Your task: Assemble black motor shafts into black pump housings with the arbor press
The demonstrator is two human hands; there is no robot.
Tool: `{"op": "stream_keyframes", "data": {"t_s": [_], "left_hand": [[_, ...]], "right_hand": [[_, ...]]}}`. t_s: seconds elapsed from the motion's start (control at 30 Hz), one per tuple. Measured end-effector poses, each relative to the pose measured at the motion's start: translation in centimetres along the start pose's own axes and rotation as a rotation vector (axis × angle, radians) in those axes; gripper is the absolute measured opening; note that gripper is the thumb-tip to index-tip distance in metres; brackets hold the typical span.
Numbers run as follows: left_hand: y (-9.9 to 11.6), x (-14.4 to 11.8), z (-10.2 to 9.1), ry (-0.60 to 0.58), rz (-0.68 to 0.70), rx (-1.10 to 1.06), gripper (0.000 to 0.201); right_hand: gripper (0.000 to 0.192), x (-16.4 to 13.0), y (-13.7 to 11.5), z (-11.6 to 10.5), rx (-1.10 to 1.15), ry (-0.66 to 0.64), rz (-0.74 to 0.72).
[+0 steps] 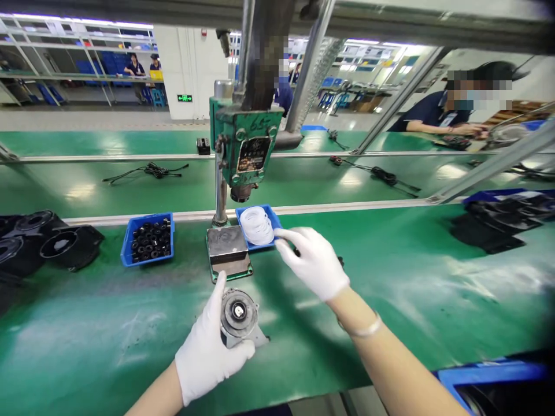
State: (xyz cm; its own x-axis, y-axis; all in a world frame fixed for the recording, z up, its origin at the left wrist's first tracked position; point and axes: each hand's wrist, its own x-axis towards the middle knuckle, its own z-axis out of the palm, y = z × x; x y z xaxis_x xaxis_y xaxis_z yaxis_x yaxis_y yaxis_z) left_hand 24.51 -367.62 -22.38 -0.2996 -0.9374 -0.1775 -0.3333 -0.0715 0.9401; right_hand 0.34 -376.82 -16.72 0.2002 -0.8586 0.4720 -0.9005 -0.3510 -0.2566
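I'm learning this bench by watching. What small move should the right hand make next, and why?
Probably pinch one thin white plastic ring from the small blue tray: the white-gloved right hand reaches its edge, fingers empty, while the white-gloved left hand grips the round grey metal motor part.

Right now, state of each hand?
Left hand: closed on the round metal part.
Right hand: fingers reaching at the tray of white rings; grip unclear.

Co-worker's face (477, 86) blurred out.

A dull grey metal motor part (239, 316) is gripped in smooth white gloves; glossy blue plastic bins (128, 238) are set on the sheeny green belt (390, 277).
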Motion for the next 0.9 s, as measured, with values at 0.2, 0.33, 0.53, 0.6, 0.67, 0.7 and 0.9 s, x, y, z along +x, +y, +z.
{"op": "stream_keyframes", "data": {"t_s": [0.2, 0.33, 0.53, 0.6, 0.67, 0.7, 0.9], "left_hand": [[-1.1, -0.3, -2.0, -0.002, -0.015, 0.038, 0.114], [-1.9, -0.3, -2.1, -0.007, -0.004, -0.015, 0.113], [-2.0, 0.3, -1.7, -0.015, 0.015, -0.074, 0.113], [-1.7, 0.5, -1.5, -0.022, 0.034, -0.081, 0.113], [-1.4, 0.7, -1.3, -0.022, 0.045, -0.070, 0.113], [-1.3, 0.8, -1.2, -0.024, 0.051, -0.063, 0.114], [-1.5, 0.6, -1.2, 0.003, 0.130, 0.022, 0.117]], "right_hand": [[0.026, 9.2, 1.4, 2.6, -0.249, -0.248, -0.268], [0.023, 10.5, 2.4, 2.7, -0.245, -0.334, -0.313], [0.017, 10.6, 4.5, 2.9, -0.102, -0.360, -0.287], [0.015, 10.6, 4.9, 3.2, -0.045, -0.331, -0.267], [0.015, 10.7, 5.0, 3.2, 0.001, -0.274, -0.232], [0.016, 10.8, 5.0, 3.0, 0.019, -0.236, -0.208], [0.018, 9.2, 2.4, -0.6, 0.118, -0.007, -0.087]]}}
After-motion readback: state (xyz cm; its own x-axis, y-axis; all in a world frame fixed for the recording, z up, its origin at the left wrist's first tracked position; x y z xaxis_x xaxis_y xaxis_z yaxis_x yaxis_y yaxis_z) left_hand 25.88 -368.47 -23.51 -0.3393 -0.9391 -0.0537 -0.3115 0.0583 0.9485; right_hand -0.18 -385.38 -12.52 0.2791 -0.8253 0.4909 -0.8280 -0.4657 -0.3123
